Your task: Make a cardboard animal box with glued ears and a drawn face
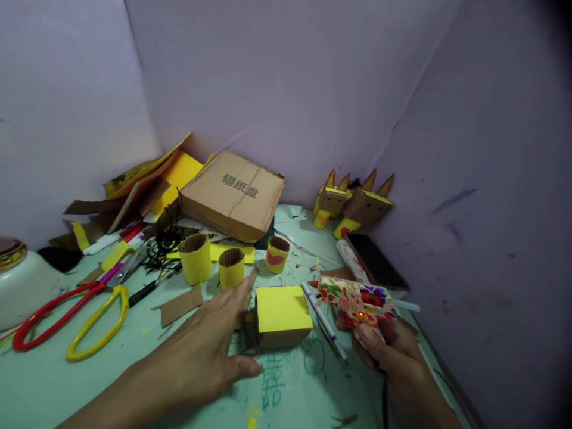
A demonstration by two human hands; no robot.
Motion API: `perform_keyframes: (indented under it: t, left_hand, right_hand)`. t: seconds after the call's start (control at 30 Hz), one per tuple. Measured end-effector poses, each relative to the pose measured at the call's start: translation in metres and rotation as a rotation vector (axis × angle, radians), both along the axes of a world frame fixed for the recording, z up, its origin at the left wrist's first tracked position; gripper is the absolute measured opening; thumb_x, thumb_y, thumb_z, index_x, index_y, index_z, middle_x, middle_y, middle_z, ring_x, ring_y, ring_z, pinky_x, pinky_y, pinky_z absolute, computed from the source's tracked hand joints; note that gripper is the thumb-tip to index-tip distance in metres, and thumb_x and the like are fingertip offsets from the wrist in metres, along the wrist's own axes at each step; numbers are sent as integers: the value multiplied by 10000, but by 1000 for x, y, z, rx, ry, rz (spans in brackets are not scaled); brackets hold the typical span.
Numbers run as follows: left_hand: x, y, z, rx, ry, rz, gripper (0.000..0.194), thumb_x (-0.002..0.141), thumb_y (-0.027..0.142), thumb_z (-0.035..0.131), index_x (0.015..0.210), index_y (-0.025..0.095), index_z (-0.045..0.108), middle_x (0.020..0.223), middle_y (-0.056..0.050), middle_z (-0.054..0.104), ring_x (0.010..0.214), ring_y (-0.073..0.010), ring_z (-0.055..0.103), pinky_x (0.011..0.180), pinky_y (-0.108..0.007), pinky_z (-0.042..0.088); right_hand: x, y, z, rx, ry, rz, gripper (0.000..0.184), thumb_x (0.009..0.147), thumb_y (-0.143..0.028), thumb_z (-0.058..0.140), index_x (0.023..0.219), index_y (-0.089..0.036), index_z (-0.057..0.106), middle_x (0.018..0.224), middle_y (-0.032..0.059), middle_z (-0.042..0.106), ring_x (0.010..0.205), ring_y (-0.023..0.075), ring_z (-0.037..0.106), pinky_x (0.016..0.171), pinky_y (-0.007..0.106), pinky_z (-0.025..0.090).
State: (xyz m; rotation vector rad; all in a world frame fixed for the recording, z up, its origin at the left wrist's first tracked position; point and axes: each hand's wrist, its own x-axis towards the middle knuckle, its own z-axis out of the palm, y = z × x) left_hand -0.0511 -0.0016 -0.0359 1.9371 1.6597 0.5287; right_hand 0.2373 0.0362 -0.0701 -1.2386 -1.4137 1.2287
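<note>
My right hand (393, 345) is wrapped round the grip of a floral-patterned hot glue gun (344, 295), its nozzle pointing left and a small red light lit on its body. A clear glue stick (406, 305) pokes out of its back end. My left hand (214, 339) has its fingers stretched out and thumb apart, just left of a small cardboard box (283, 316) with a yellow top. Whether the fingertips touch anything is hard to tell. Behind them stand yellow-covered cardboard tubes (195, 259), and one small tube (277, 255) bears a red heart.
Red-and-yellow-handled scissors (96, 298) lie at left. A flat cardboard box (235, 193) leans at the back beside yellow sheets (179, 179). Finished cardboard figures with spikes (364, 205) stand back right, near a phone (375, 259). Marker pens (324, 322) lie between box and glue gun.
</note>
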Motion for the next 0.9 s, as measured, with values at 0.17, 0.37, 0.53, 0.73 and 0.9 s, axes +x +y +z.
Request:
perform_keyframes:
  t: [0.17,0.37,0.53,0.73,0.9]
  left_hand:
    - [26,8,-2,-140,-303,125,1083,598,284,730,1464,198,87,1482,-140,316,1322,-345,335,1076,-521,279]
    - [43,10,-17,-96,-469,183,747,623,179,674,1293,210,346,1268,-142,548,1087,-330,570,827,-463,526]
    - [39,9,-31,307,-302,-12,641,695,162,655,1242,267,337,1230,-116,565,1137,-328,535,928,-542,450]
    - [37,14,-43,596,-213,5,643,712,105,620,1261,222,308,1287,-150,462,1232,-327,419,1007,-573,368]
    - [37,13,-42,687,-140,-42,623,706,87,595,1251,198,316,1244,-144,461,1215,-318,401,1022,-564,350]
  right_hand:
    - [2,3,-1,57,-18,-21,398,749,-548,577,841,-167,645,513,-28,402,430,106,283,399,241,202]
    - [3,1,3,84,-52,-30,379,732,-549,593,795,-181,658,501,-11,467,410,125,355,382,248,281]
    - [2,-8,15,108,-106,-27,309,745,-499,606,814,-208,683,509,12,531,500,197,515,469,288,417]
    - [-2,-14,18,136,-107,-46,290,742,-480,625,832,-213,694,764,72,680,734,276,631,630,356,514]
    - [-7,-16,15,141,-125,-62,321,761,-471,625,950,-220,688,964,93,704,955,322,617,818,422,501]
